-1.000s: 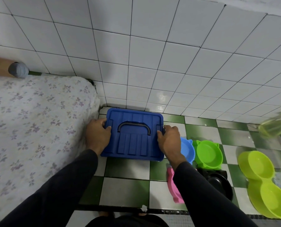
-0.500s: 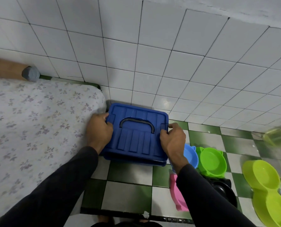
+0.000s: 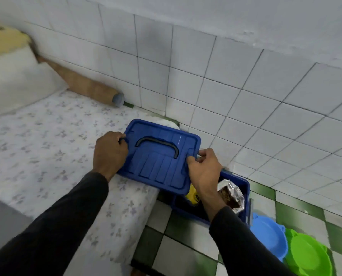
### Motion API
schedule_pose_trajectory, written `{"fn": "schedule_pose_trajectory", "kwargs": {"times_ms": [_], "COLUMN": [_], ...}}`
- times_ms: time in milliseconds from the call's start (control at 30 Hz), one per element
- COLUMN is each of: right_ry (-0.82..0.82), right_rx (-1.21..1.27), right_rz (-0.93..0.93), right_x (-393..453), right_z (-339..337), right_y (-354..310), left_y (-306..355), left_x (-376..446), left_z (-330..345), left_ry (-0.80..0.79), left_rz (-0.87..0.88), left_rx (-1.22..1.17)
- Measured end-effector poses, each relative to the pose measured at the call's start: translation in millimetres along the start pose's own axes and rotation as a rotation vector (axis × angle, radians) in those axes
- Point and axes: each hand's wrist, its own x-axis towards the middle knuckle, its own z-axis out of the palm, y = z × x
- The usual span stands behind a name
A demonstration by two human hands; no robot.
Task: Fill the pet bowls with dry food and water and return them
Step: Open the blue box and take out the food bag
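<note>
A blue lid with a black handle is lifted off its box and hangs over the corner of the mattress. My left hand grips its left edge and my right hand grips its right edge. Below my right wrist the open blue box stands on the floor, holding a silver foil bag of brown dry food and a yellow packet. A blue pet bowl and a green pet bowl lie on the floor at the lower right.
A mattress with a flowered sheet fills the left side. A brown roll leans along the white tiled wall. The floor is green and white checked tile.
Both hands have lifted the lid off the box and carried it up and left over the mattress, so the box's contents now show. The view has swung left.
</note>
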Motion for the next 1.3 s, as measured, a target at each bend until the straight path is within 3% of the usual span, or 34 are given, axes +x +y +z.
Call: {"fn": "schedule_pose_trajectory", "kwargs": {"times_ms": [300, 567, 900, 1000, 1133, 1300], "right_ry": [-0.291, -0.307, -0.334, -0.351, -0.299, -0.276], "right_rx": [-0.033, -0.186, -0.352, -0.457, -0.604, -0.755], "right_rz": [-0.014, -0.032, -0.157, -0.312, -0.547, -0.534], "right_x": [-25.1, -23.9, -24.6, -30.7, -36.7, -26.2], "right_z": [93.2, 140.3, 147.8, 144.0, 125.2, 92.0], "right_y": [-46.6, -64.3, -56.1, -53.7, -47.6, -22.0], "left_y": [-80.7, -113.5, -121.8, -113.5, -95.0, -51.2], "left_x": [42.0, 76.6, 74.2, 65.5, 53.4, 36.0], "left_z": [-70.7, -76.2, -70.1, -69.8, -60.5, -27.8], "left_ry": [-0.068, -0.196, -0.256, -0.254, -0.269, -0.352], "left_rz": [-0.119, -0.151, -0.085, -0.086, 0.038, 0.179], "left_rx": [0.109, 0.138, 0.228, 0.215, 0.194, 0.17]}}
